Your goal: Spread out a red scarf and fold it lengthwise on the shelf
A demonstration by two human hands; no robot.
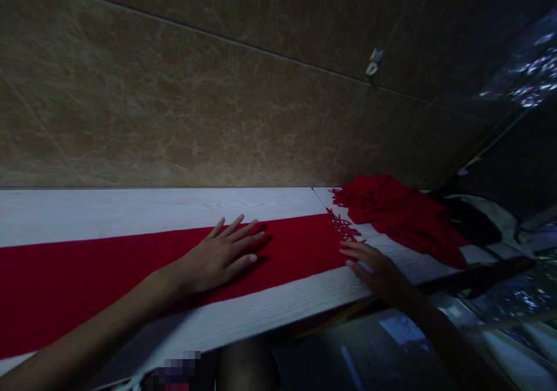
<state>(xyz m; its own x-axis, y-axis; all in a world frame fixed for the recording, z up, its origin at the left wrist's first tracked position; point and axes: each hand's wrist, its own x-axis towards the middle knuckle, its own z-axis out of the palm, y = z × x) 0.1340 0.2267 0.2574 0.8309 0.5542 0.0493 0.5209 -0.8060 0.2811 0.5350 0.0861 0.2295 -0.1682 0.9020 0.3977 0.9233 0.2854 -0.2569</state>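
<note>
A long red scarf [108,269] lies flat along a white wood-grain table [143,208]. Its fringed end [343,227] points right. My left hand [220,256] rests palm-down on the scarf with the fingers spread. My right hand [375,269] lies at the table's front edge just below the fringe, fingers stretched toward the scarf's corner, nothing in it.
A second red scarf [400,214] lies bunched at the table's right end, beside dark and white cloth [478,220]. A brown marbled wall [195,101] runs right behind the table. Shiny plastic [531,72] hangs at the upper right. The light is dim.
</note>
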